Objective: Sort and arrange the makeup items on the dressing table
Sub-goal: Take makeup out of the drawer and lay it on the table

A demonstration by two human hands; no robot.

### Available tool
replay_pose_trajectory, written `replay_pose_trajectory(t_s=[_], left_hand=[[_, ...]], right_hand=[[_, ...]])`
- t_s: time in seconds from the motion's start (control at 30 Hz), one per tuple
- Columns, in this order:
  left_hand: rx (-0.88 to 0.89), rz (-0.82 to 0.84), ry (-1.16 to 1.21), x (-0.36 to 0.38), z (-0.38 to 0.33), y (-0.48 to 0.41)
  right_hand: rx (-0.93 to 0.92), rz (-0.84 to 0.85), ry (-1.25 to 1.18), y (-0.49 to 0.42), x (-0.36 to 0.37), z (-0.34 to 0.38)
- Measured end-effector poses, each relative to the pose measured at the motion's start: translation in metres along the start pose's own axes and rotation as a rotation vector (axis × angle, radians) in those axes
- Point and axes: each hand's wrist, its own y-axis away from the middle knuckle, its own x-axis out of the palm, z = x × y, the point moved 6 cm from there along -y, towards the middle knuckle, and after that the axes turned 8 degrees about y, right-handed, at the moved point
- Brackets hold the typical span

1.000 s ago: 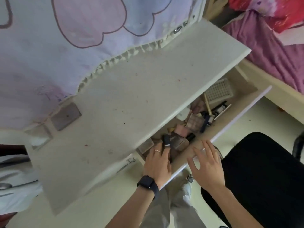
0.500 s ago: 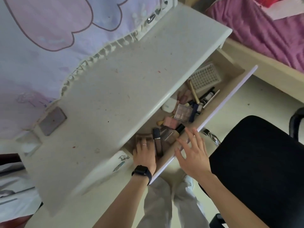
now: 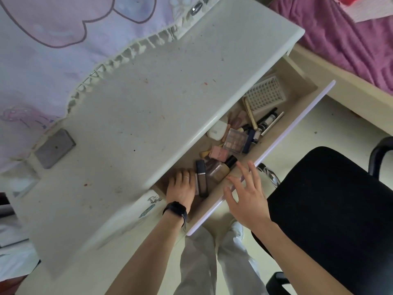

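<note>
Left hand (image 3: 181,188) has slid off the dark tube (image 3: 201,177) to the left end of the drawer (image 3: 287,133). Its fingertips are hidden under the worktop (image 3: 148,103) edge, so I cannot tell if it grasps anything. Right hand (image 3: 247,199) is released, fingers spread above the drawer front. Makeup (image 3: 236,141) lies jumbled in the drawer, worktop unused. Sorting looks barely begun.

The cream worktop (image 3: 170,92) is matt and smooth, flecked with small stains. At upper left, the lilac printed cloth (image 3: 53,50) looks soft. In the pale wood-look drawer (image 3: 297,90), the white perforated basket (image 3: 265,94) looks plastic, the slim gold tube (image 3: 249,112) shines like metal, and the tan glass bottle (image 3: 218,174) is glossy. At lower right, the black chair seat (image 3: 329,209) is matt fabric. The purple blanket (image 3: 340,39) at upper right is fuzzy.
</note>
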Motion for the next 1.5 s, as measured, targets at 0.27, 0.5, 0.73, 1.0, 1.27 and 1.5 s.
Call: replay_pose_trajectory(t_s=[0.27, 0.5, 0.73, 1.0, 1.27, 1.5], left_hand=[[-0.059, 0.205, 0.059, 0.01, 0.011, 0.001], [-0.188, 0.314, 0.201, 0.009, 0.014, 0.001], [-0.312, 0.307, 0.542, 0.0, 0.024, 0.006], [-0.506, 0.18, 1.77, -0.048, 0.014, 0.022], [-0.548, 0.231, 2.047, -0.076, 0.009, 0.015], [-0.525, 0.123, 2.067, -0.097, 0.057, 0.019]], right_hand=[[0.024, 0.029, 0.009, 0.0, 0.0, 0.001], [0.02, 0.022, 0.016, 0.0, -0.003, 0.003], [0.021, 0.06, 0.127, -0.002, -0.007, 0.006], [0.099, 0.12, -0.262, -0.01, -0.032, 0.023], [0.331, 0.131, -0.718, -0.019, -0.042, 0.029], [0.355, 0.065, -0.792, -0.027, -0.061, 0.04]])
